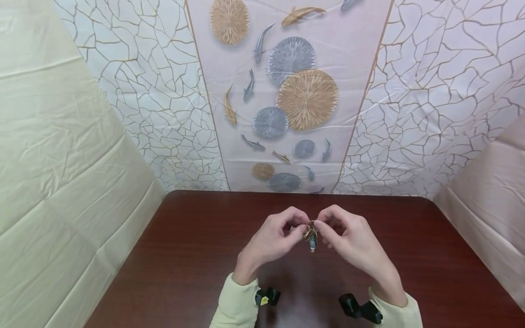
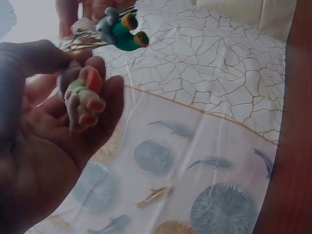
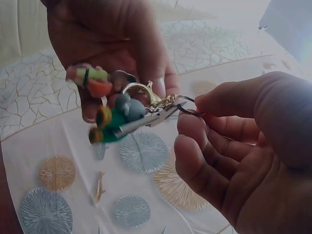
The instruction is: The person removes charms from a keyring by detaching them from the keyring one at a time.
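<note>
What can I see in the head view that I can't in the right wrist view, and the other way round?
Only the head view: the person's left sleeve and right sleeve, with black gadgets at the wrists.

Only the right wrist view: an orange-and-green figure by the left hand, and the round orange feet of a green-and-grey figure. I can't make these out in the head view.

Both: the two hands, including the right hand, holding a keychain with gold parts, and the patterned cloth.

Below my left hand (image 1: 270, 240) I have a reddish-brown table (image 1: 176, 255), beyond the hand fish-printed cloth (image 1: 289, 98), left of it cream fabric (image 1: 74, 182).
</note>
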A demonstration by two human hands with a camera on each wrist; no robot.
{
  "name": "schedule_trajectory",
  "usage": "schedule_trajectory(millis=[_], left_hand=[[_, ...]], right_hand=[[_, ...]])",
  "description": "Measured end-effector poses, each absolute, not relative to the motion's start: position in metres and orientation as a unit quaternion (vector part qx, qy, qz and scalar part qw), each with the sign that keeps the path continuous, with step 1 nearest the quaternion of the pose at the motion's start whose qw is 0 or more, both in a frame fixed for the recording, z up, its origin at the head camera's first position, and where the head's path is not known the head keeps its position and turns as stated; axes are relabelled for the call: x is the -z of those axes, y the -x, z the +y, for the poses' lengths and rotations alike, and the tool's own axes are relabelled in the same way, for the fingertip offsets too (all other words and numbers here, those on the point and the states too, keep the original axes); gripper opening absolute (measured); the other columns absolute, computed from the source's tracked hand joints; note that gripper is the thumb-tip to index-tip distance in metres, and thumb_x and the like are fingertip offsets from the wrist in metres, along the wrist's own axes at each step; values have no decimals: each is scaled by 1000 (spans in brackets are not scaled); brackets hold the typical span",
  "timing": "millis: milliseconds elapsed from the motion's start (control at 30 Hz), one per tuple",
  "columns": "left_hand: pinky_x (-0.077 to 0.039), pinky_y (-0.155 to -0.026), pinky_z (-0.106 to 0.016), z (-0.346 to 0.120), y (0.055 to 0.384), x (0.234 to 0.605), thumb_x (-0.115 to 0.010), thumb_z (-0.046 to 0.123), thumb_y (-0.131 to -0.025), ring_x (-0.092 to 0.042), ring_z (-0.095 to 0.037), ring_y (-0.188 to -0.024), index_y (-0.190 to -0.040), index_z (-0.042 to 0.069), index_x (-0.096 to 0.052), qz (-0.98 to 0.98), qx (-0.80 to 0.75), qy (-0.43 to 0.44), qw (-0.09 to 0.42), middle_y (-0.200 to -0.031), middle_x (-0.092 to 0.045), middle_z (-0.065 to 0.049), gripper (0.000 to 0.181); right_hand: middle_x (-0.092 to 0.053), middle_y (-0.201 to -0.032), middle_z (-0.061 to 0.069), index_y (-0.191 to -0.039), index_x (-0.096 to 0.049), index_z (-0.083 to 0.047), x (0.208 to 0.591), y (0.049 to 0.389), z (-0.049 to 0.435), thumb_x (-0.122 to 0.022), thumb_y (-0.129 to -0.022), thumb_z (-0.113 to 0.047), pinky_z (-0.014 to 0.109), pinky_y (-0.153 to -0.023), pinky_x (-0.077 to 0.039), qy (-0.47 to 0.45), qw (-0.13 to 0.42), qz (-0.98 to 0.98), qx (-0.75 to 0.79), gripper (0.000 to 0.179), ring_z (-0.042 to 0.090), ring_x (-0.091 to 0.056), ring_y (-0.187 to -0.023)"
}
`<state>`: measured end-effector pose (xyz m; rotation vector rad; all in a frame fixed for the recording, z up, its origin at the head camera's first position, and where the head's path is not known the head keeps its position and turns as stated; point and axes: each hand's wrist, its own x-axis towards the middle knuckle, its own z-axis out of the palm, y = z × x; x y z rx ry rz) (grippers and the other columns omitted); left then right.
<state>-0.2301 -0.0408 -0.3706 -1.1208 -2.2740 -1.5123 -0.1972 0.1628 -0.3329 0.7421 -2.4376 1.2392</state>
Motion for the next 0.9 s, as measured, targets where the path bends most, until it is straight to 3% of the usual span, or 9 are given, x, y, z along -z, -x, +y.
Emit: schedule_trajectory(millis=[133, 300, 667, 900], left_hand=[[-50, -71, -18, -44, 230, 368, -65, 12, -94, -59, -3, -80, -106, 15, -66, -771, 496, 389, 91, -92, -68, 2, 12], [-52, -77, -17, -46, 230, 367, -64, 14, -95, -61, -2, -86, -105, 13, -70, -784, 456, 399, 134, -97, -69, 3, 12], [-49, -70, -15, -45, 229, 366, -61, 16, -97, -56, -1, -77, -103, 15, -68, -793, 447, 377, 169, -92, -66, 6, 9], [-47, -67, -12, -44, 227, 364, -60, 15, -98, -55, 0, -74, -101, 13, -66, -786, 452, 373, 197, -89, -66, 4, 8]], right_hand=[[-60, -67, -5, -89, -60, -19, 333, 197, 164, -67, -92, -11, 24, -50, -50, -255, 155, -852, -430, 11, 11, -59, -53], [-56, -63, -7, -89, -59, -20, 332, 198, 163, -67, -93, -14, 24, -48, -48, -259, 148, -854, -428, 10, 10, -58, -52], [-54, -71, -4, -90, -58, -18, 336, 202, 161, -66, -93, -12, 26, -47, -48, -256, 144, -853, -431, 11, 4, -54, -49], [-53, -65, -1, -94, -61, -12, 338, 207, 164, -64, -95, -14, 28, -44, -46, -265, 89, -827, -488, 3, 15, -53, -46]])
